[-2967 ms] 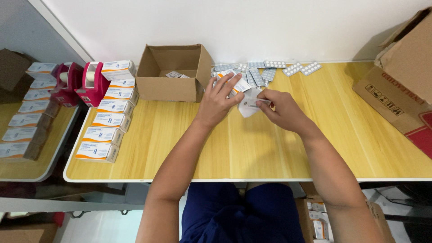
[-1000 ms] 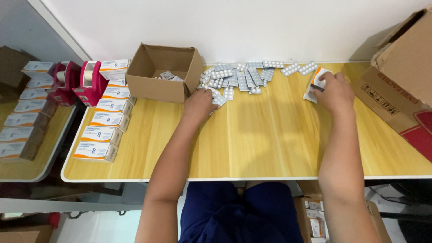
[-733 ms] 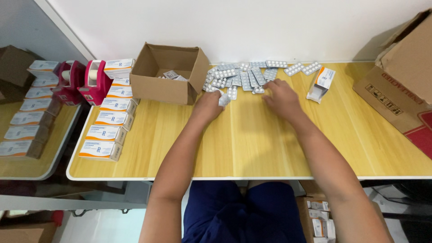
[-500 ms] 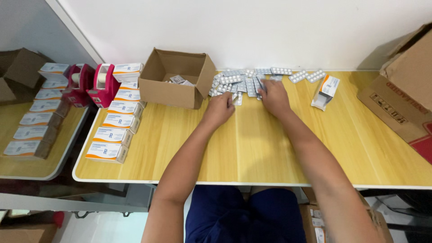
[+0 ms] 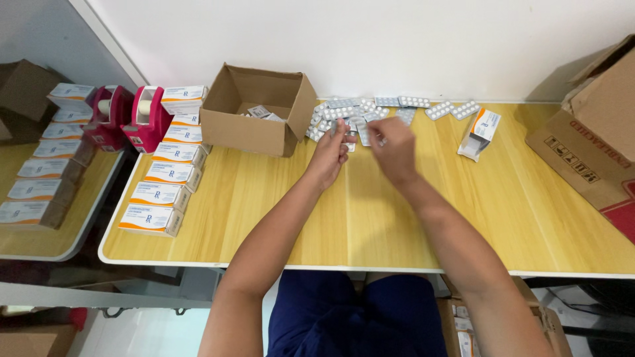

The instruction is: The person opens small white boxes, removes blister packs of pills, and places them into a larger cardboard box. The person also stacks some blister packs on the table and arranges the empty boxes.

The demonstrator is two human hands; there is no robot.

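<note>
Wooden worktop (image 5: 264,218), blister strips (image 5: 370,112) piled near the wall.
Left hand (image 5: 329,155) and right hand (image 5: 393,149) each pinch a strip at the pile's edge; gathering seems underway, needing a firm hold.

Both hands meet at a heap of blister strips (image 5: 360,116) at the back of the wooden worktop (image 5: 278,211); the left hand (image 5: 329,155) and right hand (image 5: 393,149) each pinch strips; an open cardboard box (image 5: 254,109) stands just left; a small carton (image 5: 479,132) lies to the right; flat cartons (image 5: 165,175) line the left edge.
</note>
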